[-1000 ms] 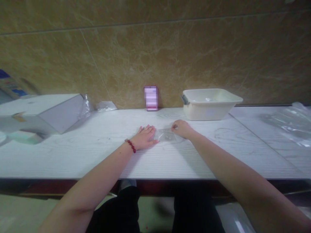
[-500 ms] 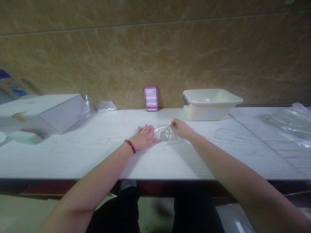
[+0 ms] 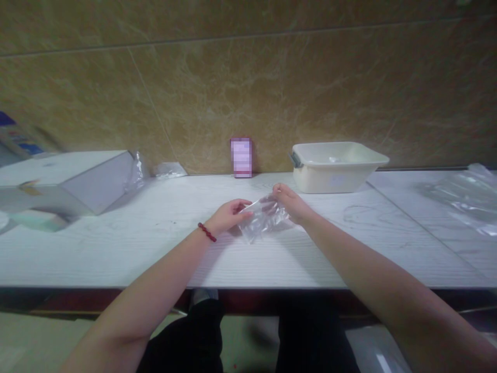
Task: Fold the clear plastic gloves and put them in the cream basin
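A clear plastic bag (image 3: 261,220) is stretched between my two hands, tilted up above the white wood-grain table (image 3: 163,259). My left hand (image 3: 229,215), with a dark red bead bracelet at its wrist, pinches the bag's left edge between thumb and fingers. At the upper right corner of the bag, my right hand (image 3: 291,202) grips the plastic with closed fingers. I cannot make out whether anything lies inside the bag.
A cream plastic tub (image 3: 326,178) with a grey handle stands behind my right hand. Against the tiled wall leans a phone (image 3: 241,158). A white box (image 3: 89,181) occupies the left side, with a small plastic bag (image 3: 170,170) nearby. More clear plastic (image 3: 469,197) lies far right.
My left hand was lying flat on the bag and now pinches its edge. The bag has been lifted off the table and tilted, and my right hand rose slightly with it.
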{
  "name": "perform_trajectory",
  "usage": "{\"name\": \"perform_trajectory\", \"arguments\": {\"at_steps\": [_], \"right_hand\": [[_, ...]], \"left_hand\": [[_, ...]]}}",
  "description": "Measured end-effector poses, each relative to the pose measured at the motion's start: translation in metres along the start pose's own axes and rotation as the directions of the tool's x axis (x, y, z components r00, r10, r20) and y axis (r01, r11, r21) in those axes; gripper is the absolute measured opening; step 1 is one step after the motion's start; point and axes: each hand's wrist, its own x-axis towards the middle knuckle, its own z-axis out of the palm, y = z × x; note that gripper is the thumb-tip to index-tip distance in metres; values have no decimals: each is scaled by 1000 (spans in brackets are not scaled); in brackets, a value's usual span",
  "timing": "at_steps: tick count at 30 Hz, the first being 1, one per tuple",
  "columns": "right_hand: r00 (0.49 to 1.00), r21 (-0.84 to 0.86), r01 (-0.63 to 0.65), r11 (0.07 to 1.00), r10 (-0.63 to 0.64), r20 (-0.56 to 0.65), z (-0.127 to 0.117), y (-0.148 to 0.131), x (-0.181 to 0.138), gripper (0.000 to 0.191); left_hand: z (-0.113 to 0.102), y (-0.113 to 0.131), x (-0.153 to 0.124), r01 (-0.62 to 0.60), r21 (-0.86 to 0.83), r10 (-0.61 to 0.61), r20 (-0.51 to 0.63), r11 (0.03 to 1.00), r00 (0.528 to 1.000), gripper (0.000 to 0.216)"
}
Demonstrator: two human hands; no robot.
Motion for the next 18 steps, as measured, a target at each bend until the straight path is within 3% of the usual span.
{"name": "perform_trajectory", "arguments": {"at_steps": [4,8,13,16,18], "right_hand": [[996,219,-86,972,84,21,3,0,1,12],[982,387,-188,903,188,38,3,-1,3,9],[951,574,-303,761,275,138,0,-7,2,24],[944,562,-327,760,240,226,-1,-4,2,37],[936,515,-340,787,230,267,-1,-1,2,34]], "left_hand": [[1,4,-4,89,-209,-36,245,974,969,37],[5,3,-6,171,-340,-44,350,925,936,32],[8,4,-4,160,-481,-29,267,862,963,31],[7,8,-3,136,-593,-41,171,793,984,34],[6,10,-2,123,-639,-61,119,760,991,36]]}}
